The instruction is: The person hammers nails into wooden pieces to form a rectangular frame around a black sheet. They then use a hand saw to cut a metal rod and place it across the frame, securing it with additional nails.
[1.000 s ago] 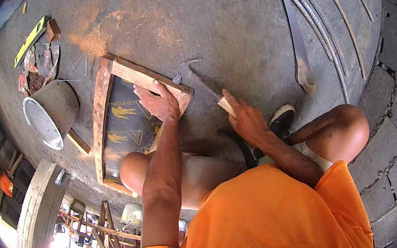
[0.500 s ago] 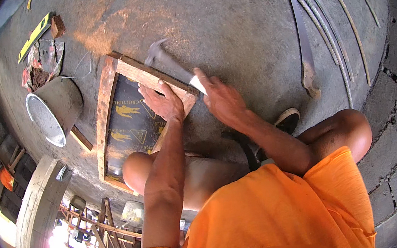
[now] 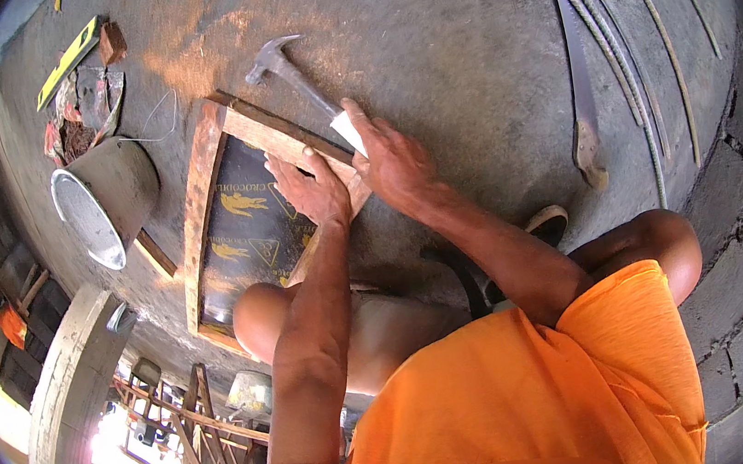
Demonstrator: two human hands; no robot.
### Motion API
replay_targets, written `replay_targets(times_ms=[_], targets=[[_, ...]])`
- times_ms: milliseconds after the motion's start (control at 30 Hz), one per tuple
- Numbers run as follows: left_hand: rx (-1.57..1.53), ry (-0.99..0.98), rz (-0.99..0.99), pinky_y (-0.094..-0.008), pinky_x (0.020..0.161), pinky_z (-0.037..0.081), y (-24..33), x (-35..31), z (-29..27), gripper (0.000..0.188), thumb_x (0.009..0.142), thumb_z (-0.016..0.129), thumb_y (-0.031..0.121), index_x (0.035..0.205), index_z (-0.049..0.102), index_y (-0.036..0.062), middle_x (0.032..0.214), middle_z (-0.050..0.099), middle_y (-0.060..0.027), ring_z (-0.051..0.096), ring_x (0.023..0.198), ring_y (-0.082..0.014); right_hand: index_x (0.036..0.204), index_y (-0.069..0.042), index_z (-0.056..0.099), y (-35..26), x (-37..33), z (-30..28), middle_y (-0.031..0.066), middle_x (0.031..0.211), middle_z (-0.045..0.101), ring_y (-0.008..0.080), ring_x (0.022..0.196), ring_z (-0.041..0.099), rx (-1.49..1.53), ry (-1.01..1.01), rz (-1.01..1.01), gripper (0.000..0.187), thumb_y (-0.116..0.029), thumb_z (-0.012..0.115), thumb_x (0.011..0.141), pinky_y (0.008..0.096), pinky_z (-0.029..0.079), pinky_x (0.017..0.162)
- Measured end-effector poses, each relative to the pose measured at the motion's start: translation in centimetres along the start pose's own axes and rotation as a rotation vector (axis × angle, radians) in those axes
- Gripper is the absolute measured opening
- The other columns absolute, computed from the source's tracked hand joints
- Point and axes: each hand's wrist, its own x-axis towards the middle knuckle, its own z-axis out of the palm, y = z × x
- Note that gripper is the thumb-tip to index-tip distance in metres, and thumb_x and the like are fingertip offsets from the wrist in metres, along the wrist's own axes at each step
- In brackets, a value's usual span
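My right hand [image 3: 396, 166] is closed around the white grip of a claw hammer [image 3: 303, 85]. The hammer's metal head is raised beyond the far side of a wooden frame [image 3: 271, 133], over the concrete floor. Dark sheeting with yellow printing [image 3: 244, 215] fills the frame, which lies tilted in front of my knees. My left hand [image 3: 318, 190] rests against the frame's right-hand corner, fingers stretched over the dark sheet and thumb against the far batten. No nail can be made out under the fingers.
A grey bucket [image 3: 112, 194] lies tipped at the left, near a torn bag [image 3: 81, 128], a yellow spirit level [image 3: 68, 63] and a wood block [image 3: 113, 43]. Sawdust [image 3: 193, 64] covers some floor. A handsaw [image 3: 580, 86] and several steel bars [image 3: 638, 60] lie right, before a block wall [image 3: 723, 300].
The hammer head has swung up and away from the frame's far batten, with my right hand shifting slightly left. My left hand stays on the frame.
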Motion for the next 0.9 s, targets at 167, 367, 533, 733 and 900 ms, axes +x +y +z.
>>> replay_targets(times_ms=[167, 367, 533, 733, 900], targets=[[0.004, -0.01, -0.022, -0.0538, 0.128, 0.016, 0.0, 0.1, 0.0, 0.072, 0.107, 0.045, 0.048, 0.159, 0.036, -0.0024, 0.166, 0.033, -0.0258, 0.024, 0.157, -0.0406, 0.162, -0.011, 0.035, 0.0, 0.2, 0.4, 0.0261, 0.12, 0.067, 0.0476, 0.098, 0.072, -0.115, -0.093, -0.035, 0.066, -0.016, 0.055, 0.099, 0.0548, 0.059, 0.085], [0.058, 0.037, -0.005, -0.051, 0.128, 0.018, 0.0, 0.0, 0.2, 0.071, 0.108, 0.046, 0.045, 0.157, 0.038, -0.0054, 0.164, 0.037, -0.0257, 0.028, 0.156, -0.0408, 0.162, -0.014, 0.034, 0.6, -0.3, -0.7, 0.0266, 0.127, 0.065, 0.0465, 0.104, 0.07, -0.156, -0.185, 0.012, 0.068, -0.014, 0.057, 0.098, 0.0538, 0.058, 0.089], [0.065, -0.008, -0.024, -0.0525, 0.128, 0.016, 0.1, 0.1, 0.1, 0.073, 0.108, 0.042, 0.05, 0.16, 0.035, -0.0014, 0.168, 0.031, -0.0222, 0.023, 0.158, -0.0377, 0.163, -0.014, 0.033, 0.6, 0.0, -0.8, 0.0261, 0.127, 0.065, 0.0458, 0.109, 0.068, -0.053, -0.13, -0.006, 0.073, -0.012, 0.061, 0.095, 0.0541, 0.056, 0.094], [0.025, -0.001, 0.016, -0.0521, 0.128, 0.018, -0.1, 0.1, 0.0, 0.072, 0.108, 0.041, 0.05, 0.158, 0.037, -0.0023, 0.166, 0.033, -0.0261, 0.026, 0.156, -0.0411, 0.163, -0.012, 0.033, 0.0, 1.8, 1.1, 0.0259, 0.127, 0.065, 0.0462, 0.11, 0.067, -0.078, -0.115, -0.052, 0.077, -0.011, 0.066, 0.093, 0.0534, 0.056, 0.094], [0.029, 0.0, -0.002, -0.0519, 0.128, 0.019, 0.0, 0.2, 0.1, 0.073, 0.109, 0.04, 0.05, 0.158, 0.037, -0.003, 0.166, 0.032, -0.027, 0.025, 0.156, -0.0412, 0.163, -0.013, 0.033, 0.1, 1.6, -0.7, 0.0257, 0.126, 0.065, 0.0458, 0.108, 0.068, -0.13, -0.128, -0.089, 0.076, -0.011, 0.066, 0.094, 0.052, 0.056, 0.094]])
